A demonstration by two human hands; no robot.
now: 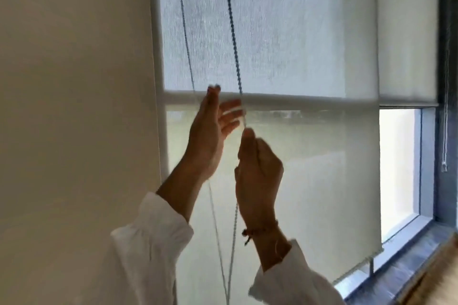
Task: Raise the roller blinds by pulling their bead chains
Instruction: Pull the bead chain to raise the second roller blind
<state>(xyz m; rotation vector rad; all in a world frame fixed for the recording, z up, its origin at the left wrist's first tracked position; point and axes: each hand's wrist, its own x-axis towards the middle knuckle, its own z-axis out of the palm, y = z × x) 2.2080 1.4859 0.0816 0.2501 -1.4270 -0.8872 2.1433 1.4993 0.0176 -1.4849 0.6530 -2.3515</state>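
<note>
- The roller blind (285, 32) is a thin, translucent woven cloth with a fine slubby texture, matt.
- The bead chain (231, 25) is a string of small round beads, bluish against the light; its material cannot be told.
- The wall (74, 82) on the left is smooth, matt cream paint.
- The sleeves (148, 250) are soft white cloth, creased.
- The window frame (443, 131) on the right looks like dark, matt metal.

Two bare hands, loose white sleeves (148, 250) gathered at the cuffs, a reddish-brown cord bracelet (260, 229) (knotted, ends dangling) on the right wrist
</note>
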